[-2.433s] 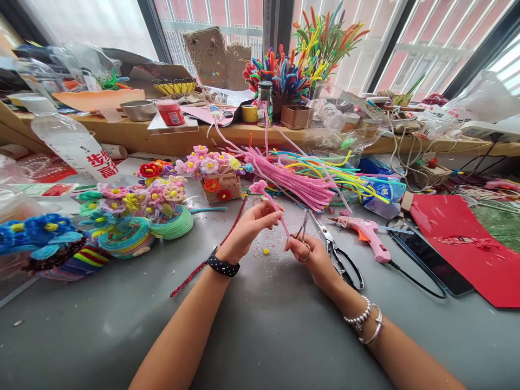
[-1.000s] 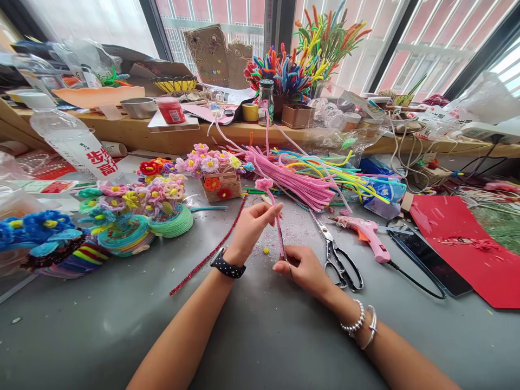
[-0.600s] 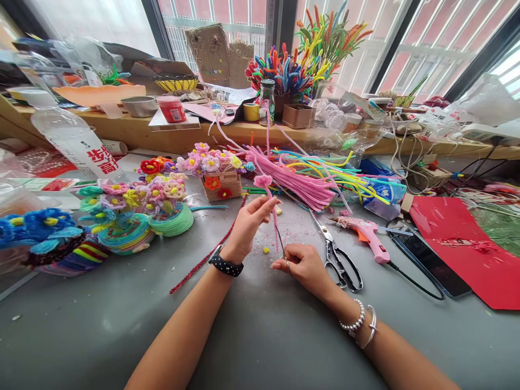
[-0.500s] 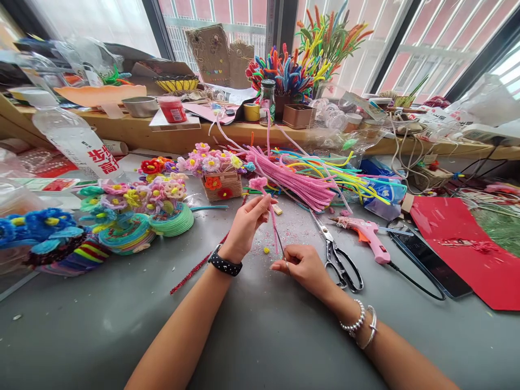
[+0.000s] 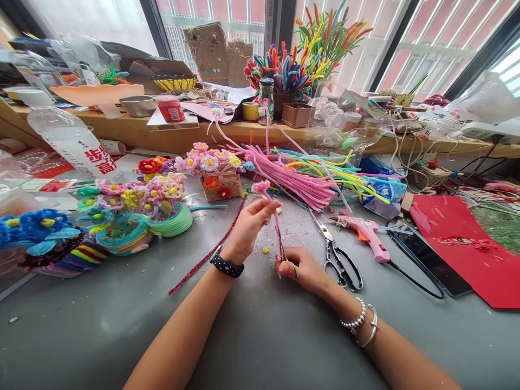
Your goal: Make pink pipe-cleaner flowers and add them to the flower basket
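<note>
My left hand [image 5: 248,223] pinches the upper stem of a pink pipe-cleaner flower [image 5: 260,187], just under its fluffy head. My right hand [image 5: 303,268] is closed round the lower end of the same pink stem [image 5: 278,234], along with a thin dark wire or small tool I cannot make out. Both hands hover just above the grey table [image 5: 260,336]. A large pair of scissors [image 5: 335,253] lies right of my right hand. A long dark red pipe cleaner [image 5: 207,254] lies on the table under my left wrist.
A heap of pink and coloured pipe cleaners [image 5: 309,176] lies behind the hands. Finished flowers in coiled baskets [image 5: 134,211] stand at the left. A pink glue gun [image 5: 368,233], a phone [image 5: 430,260] and red paper [image 5: 467,244] lie at the right. A cluttered wooden shelf [image 5: 227,132] runs along the window.
My right hand, which held small scissors at the stem, has moved down and closed round the stem's lower end. My left hand keeps its pinch under the flower head.
</note>
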Motion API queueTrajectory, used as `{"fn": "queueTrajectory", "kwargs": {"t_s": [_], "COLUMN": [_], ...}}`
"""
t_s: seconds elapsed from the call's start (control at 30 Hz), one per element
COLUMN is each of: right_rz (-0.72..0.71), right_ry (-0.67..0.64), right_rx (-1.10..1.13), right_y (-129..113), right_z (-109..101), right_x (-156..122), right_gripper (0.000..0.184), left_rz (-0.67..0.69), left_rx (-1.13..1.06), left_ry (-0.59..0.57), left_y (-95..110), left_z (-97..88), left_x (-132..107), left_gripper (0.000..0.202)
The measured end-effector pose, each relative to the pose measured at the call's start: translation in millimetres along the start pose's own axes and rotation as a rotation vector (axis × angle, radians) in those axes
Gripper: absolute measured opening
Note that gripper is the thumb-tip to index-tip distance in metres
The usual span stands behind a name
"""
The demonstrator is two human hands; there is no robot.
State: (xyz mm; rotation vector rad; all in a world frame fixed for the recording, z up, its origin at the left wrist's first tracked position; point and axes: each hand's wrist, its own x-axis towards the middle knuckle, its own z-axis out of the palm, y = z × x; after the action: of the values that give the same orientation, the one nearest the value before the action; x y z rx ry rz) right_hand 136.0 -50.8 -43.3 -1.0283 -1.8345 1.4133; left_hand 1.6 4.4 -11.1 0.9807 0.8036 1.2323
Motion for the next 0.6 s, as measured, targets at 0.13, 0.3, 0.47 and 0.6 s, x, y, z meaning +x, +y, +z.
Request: {"fn": "queueTrajectory", "kwargs": {"t_s": [0.13,0.3,0.47,0.6], "right_rz": [0.044,0.076,-0.006,-0.019], "right_ry": [0.102,0.153,0.072,0.080], "right_rx": [0.013,0.005,0.006,-0.001], "right_y": [-2.4,-2.6,1.6,2.6], "right_z": [0.2,0.8,0.1,-0.6], "right_x": [1.0,2.4,1.2,0.4], "right_gripper": [0.060,0.059,0.063,0.062], "left_rz": [-0.016,0.001,-0.010,-0.010], "left_rx": [-0.047,-0.069,-0.041,-0.014], "left_ry": [0.030,0.041,0.057,0.057], "left_y": [0.0,-0.3,-0.9,-0.3], "left_z": [-1.5,-2.7,-1.3,0.2], "left_x": [1.5,2.2,1.9,1.5], "left_gripper": [0.017,0.017,0.020,0.019]}}
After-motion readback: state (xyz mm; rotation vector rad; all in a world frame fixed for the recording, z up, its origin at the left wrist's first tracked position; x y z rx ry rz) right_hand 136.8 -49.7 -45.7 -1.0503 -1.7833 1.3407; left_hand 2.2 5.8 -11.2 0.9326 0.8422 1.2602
